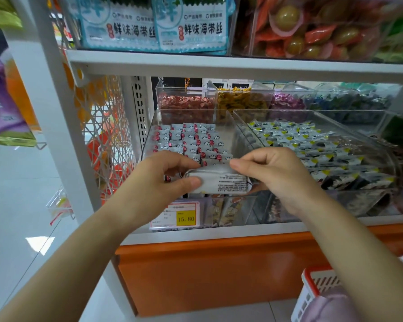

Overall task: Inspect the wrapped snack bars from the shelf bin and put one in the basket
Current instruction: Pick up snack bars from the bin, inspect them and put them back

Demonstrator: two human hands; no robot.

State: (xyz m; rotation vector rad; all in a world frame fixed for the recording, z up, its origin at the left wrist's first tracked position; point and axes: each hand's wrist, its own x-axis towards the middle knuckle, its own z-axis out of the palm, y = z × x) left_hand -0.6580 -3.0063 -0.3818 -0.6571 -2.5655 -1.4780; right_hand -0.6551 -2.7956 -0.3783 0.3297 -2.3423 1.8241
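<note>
Judging from how things lie, the inspecting step is in hand and the placing step is not yet done. One white, oblong snack bar [221, 181] in a shiny wrapper is held up just in front of the clear plastic shelf bin [149, 135], and its side with small black print is turned toward the camera. Its left end is gripped by the left hand [158, 180], whose fingers [186, 182] are curled round it. Its upper right edge is pinched by the right hand [272, 173] between thumb and fingers.

The bin behind is filled with rows of small white-and-red wrapped bars. A white and yellow price label [185, 217] is fixed under it on the shelf front. The white plastic basket [308, 282] with a red rim is seen low at the right, well apart from the bar. Only a part of it is shown, and no bar can be made out inside.

What is left, it is judged, is to finish the reading and to carry the bar down into the basket.
</note>
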